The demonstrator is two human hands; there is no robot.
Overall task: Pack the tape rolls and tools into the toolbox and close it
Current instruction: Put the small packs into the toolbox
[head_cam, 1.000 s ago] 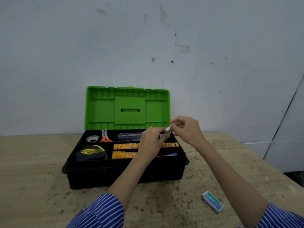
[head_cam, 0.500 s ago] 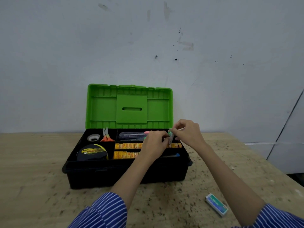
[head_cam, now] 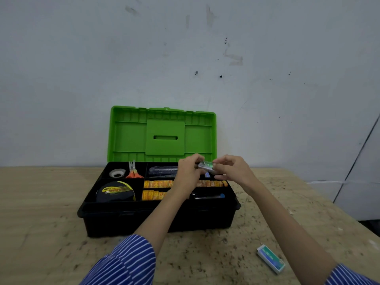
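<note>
Since a moment ago the small green-and-white box (head_cam: 207,166) has turned from edge-on to flat, its printed face now showing, and both hands have lifted a little above the tray. The left hand (head_cam: 188,171) pinches the box's left end with curled fingers, and the right hand (head_cam: 232,169) pinches its right end; neither hand is spread open. The box hangs over the far right part of the open toolbox (head_cam: 144,214), whose green lid (head_cam: 131,138) stands upright against the wall. Inside, a clear tape roll (head_cam: 117,173) and orange-handled scissors (head_cam: 133,173) lie in the far left compartment, a black-and-yellow tape roll (head_cam: 116,191) in the near left one, and rows of small orange rolls (head_cam: 156,184) to the right. A second small box (head_cam: 271,258) lies on the wooden table (head_cam: 41,223), near right, well apart from the toolbox.
</note>
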